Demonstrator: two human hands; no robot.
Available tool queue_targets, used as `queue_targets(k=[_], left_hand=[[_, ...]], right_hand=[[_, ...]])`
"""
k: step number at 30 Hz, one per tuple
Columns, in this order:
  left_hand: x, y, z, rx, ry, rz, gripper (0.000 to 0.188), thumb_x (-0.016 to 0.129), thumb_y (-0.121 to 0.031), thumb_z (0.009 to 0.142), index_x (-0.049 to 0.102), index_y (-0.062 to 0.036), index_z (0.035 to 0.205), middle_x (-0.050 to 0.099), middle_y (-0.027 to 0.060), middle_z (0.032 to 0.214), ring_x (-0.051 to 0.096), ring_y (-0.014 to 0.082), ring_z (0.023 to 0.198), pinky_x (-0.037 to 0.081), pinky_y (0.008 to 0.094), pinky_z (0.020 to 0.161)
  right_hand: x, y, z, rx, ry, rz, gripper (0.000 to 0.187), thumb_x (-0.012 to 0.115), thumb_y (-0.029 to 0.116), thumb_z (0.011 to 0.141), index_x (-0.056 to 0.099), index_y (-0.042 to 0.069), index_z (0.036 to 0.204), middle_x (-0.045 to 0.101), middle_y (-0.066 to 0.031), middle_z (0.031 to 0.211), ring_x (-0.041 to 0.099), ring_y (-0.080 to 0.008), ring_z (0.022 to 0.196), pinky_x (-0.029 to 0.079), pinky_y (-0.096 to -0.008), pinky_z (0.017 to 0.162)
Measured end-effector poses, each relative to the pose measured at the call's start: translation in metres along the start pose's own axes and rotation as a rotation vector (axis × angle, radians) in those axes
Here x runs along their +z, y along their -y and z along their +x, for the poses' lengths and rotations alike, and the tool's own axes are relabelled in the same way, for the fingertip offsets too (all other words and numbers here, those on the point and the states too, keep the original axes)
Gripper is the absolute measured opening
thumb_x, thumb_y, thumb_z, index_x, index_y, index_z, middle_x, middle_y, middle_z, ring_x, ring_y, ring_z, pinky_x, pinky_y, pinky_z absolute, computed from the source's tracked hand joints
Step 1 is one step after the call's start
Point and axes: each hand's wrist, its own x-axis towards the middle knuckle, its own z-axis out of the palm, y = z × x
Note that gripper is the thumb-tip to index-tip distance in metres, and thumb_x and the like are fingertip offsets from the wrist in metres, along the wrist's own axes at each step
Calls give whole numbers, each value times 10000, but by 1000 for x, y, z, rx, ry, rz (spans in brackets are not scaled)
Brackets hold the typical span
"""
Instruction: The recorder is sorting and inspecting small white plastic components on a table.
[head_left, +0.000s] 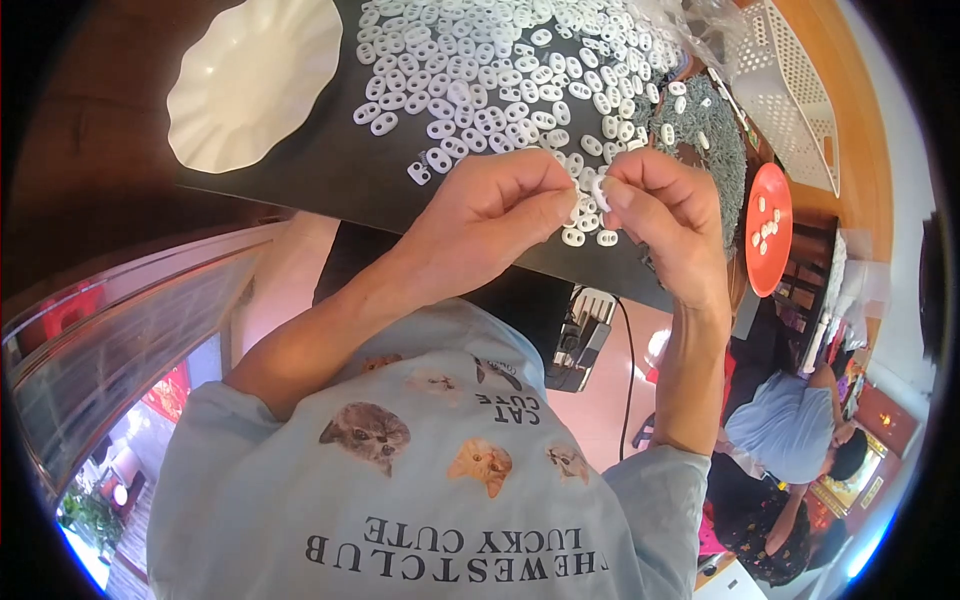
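My left hand (495,215) is closed in a pinch, thumb against forefinger, over the near edge of the dark table. What sits between its fingertips, if anything, is mostly hidden. Close beside it, my right hand (668,215) pinches a small white oval cord lock (600,193) between thumb and finger. The fingertips of both hands almost meet at this piece. Below them lie a few loose two-hole cord locks (573,237). A wide spread of the same white ovals (470,75) covers the table beyond my hands.
A cream scalloped dish (245,85) stands at the far left. Right of the white pieces is a heap of small grey parts (733,165). A red plate (768,260) holds several white pieces, near a white perforated basket (785,90). Other people (785,430) are at the lower right.
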Motion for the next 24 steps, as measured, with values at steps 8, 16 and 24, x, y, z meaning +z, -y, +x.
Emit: queue_targets(k=[8, 16, 24], left_hand=[[-3, -4, -2, -67, 17, 50, 178, 552, -186, 973, 587, -38, 879, 499, -52, 754, 415, 20, 705, 316, 185, 613], [2, 2, -3, 47, -107, 20, 180, 555, -153, 957, 604, -23, 843, 508, -47, 694, 408, 12, 617, 323, 200, 529], [-3, 2, -5, -192, -80, -216, 173, 562, -150, 957, 641, 1, 932, 621, 36, 753, 535, 65, 635, 423, 196, 574]], right_hand=[[6, 2, 0, -3, 28, -21, 135, 595, 125, 902, 626, -5, 885, 594, 1, 726, 507, -40, 637, 351, -189, 555], [17, -8, -1, -258, -45, -212, 123, 661, 105, 892, 608, -5, 877, 538, -17, 697, 458, -94, 601, 379, -251, 535], [14, -9, 0, -528, -35, -662, 261, 774, 100, 742, 620, 16, 936, 524, -70, 725, 493, -179, 581, 402, -293, 509]])
